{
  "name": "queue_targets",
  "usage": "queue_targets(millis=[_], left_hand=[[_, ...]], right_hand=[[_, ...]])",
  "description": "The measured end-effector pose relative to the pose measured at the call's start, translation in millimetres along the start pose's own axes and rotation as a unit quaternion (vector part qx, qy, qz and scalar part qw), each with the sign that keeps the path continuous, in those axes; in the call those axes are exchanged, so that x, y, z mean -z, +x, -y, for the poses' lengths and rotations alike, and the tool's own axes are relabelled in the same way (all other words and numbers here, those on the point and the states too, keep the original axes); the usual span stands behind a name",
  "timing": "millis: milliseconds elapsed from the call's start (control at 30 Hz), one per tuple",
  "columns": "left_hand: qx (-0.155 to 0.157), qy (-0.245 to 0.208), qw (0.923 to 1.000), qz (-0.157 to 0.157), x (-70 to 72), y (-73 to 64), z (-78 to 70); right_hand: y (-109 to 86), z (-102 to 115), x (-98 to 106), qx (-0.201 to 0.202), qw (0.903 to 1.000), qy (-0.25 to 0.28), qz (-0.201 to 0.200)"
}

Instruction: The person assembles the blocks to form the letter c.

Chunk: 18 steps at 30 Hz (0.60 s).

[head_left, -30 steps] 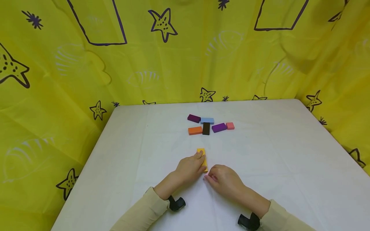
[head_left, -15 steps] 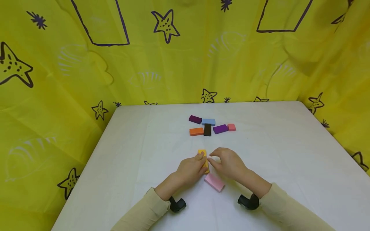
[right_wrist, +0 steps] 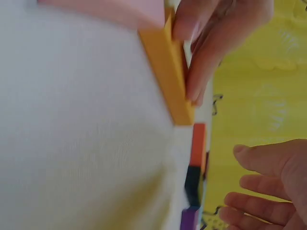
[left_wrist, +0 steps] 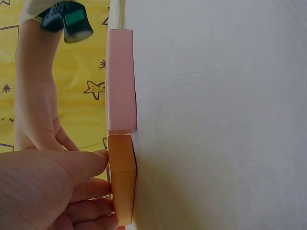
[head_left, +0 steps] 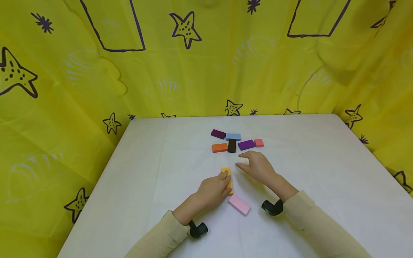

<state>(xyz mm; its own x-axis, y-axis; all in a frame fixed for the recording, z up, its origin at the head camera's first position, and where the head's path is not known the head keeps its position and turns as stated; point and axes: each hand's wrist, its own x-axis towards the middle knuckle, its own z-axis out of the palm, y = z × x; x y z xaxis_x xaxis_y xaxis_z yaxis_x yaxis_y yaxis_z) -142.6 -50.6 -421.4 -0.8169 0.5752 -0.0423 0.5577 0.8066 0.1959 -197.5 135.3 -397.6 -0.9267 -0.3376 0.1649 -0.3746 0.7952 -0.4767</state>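
Smooth pink block (head_left: 239, 204), smooth yellow block (left_wrist: 123, 191), matt tablecloth (head_left: 174, 154) — faintly creased

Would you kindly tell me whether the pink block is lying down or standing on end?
Lying down: the pink block has its length along the white tabletop, as the head and left wrist views show.

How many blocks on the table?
8. Far group: maroon block, blue block, orange block, dark brown block, purple block, coral block. Nearer: yellow block under left hand, pink block at yellow's near end.
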Motion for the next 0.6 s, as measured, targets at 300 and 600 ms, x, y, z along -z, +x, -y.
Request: queue_targets(millis=[300,600], left_hand=[[-0.006,0.002,1.0000,-0.007,-2.6,0.4,-0.7],[-0.003,0.009,0.9999,-0.013,-1.6,-0.7,-0.5]], right_hand=[[21.6,-25.4,-4.1,-0.015,0.9997,0.010,-0.013],[48.4,-41.3,-1.3,-0.020,0.9995,-0.024,0.001]])
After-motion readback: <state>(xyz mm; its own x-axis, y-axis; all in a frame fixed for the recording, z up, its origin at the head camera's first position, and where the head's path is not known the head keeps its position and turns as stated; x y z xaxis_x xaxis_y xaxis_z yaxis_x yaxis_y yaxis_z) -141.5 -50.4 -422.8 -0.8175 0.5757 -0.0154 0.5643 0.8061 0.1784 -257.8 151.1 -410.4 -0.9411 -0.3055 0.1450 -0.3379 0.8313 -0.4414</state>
